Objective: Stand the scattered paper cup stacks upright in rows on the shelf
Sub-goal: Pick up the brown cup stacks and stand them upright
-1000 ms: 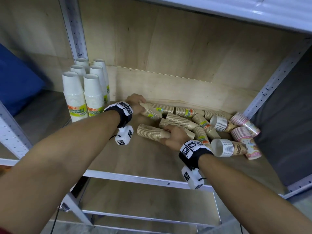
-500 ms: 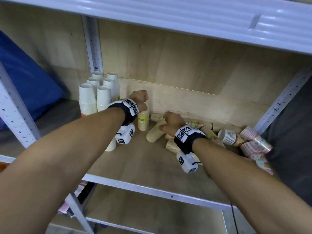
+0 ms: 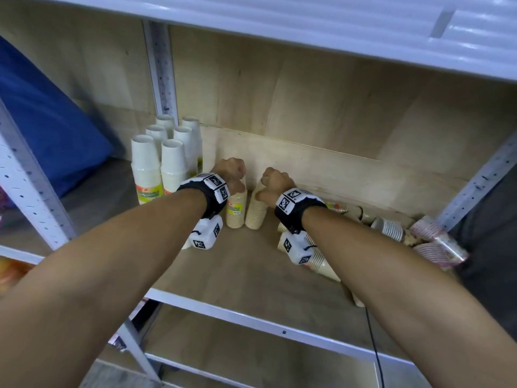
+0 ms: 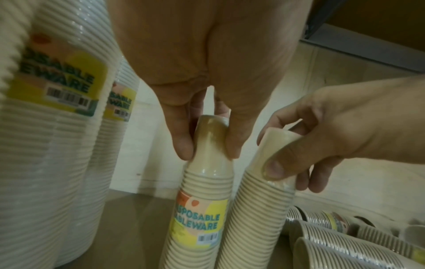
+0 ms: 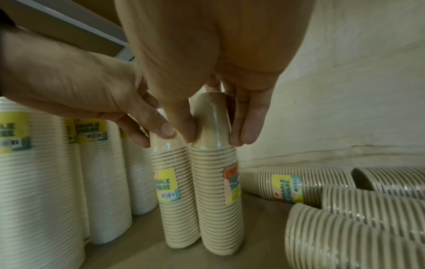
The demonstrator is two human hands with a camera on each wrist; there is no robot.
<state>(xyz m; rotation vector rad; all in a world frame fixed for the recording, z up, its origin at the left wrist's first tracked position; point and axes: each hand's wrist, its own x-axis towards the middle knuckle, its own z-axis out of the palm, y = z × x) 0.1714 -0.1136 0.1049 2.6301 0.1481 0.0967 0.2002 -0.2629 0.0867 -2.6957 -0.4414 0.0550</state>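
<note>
Two beige paper cup stacks stand upside down side by side at the back of the wooden shelf [image 3: 240, 273]. My left hand [image 3: 230, 175] pinches the top of the left beige stack [image 3: 236, 211] [image 4: 200, 209] [image 5: 170, 191]. My right hand [image 3: 275, 183] grips the top of the right beige stack [image 3: 256, 211] [image 4: 255, 209] [image 5: 216, 191], which leans a little toward the other. Several white cup stacks [image 3: 159, 163] [image 5: 46, 182] stand upright in rows to the left. More beige stacks [image 3: 319, 261] [image 5: 345, 209] lie on their sides to the right.
Pink patterned cup stacks [image 3: 436, 242] and a white ribbed one [image 3: 389, 228] lie at the shelf's right end by the metal upright [image 3: 475, 186]. A blue object [image 3: 42, 121] sits beyond the left upright. The upper shelf [image 3: 335, 29] hangs overhead. Bare board lies in front of the standing stacks.
Both hands lifted beige stacks from lying on the shelf and brought them upright near the back wall, next to the white rows. My head moved closer and lower.
</note>
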